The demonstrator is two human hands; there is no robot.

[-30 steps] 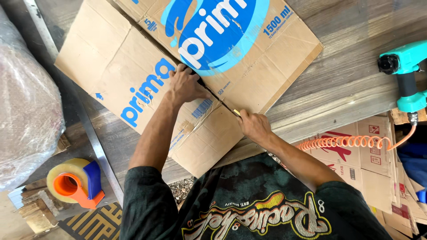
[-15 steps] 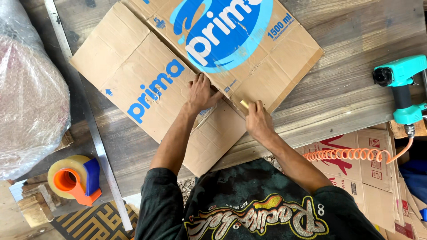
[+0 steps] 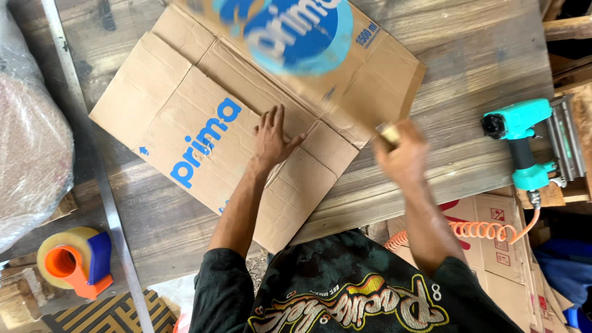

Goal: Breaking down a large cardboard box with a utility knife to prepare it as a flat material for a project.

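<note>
The flattened cardboard box (image 3: 246, 123) now lies higher and further left in the view than half a second ago, and the hands have parted. The left hand (image 3: 272, 137) stays pressed flat, fingers spread, on the lower panel beside the crease, pinning the sheet to the wooden surface (image 3: 468, 55). The right hand (image 3: 404, 157) has pulled away from the crease toward 3 o'clock, off the cardboard's edge and over bare wood; it is blurred with motion and clenched around a small pale tool (image 3: 388, 132), whose kind cannot be made out. The stroke along the fold looks finished, with the cardboard held by one hand only.

The box's lower corner reaches the surface's near edge at 6 o'clock, just above the person's chest. At 3 o'clock, well apart from the right hand, a teal nail gun (image 3: 521, 145) rests near the surface's edge, its orange coiled hose (image 3: 475, 231) hanging below. A metal bar (image 3: 92, 154) bounds the surface at 9 o'clock, with a wrapped bundle (image 3: 31, 142) beyond and a tape dispenser (image 3: 74, 262) at 8 o'clock. Open wood remains between the cardboard and the nail gun.
</note>
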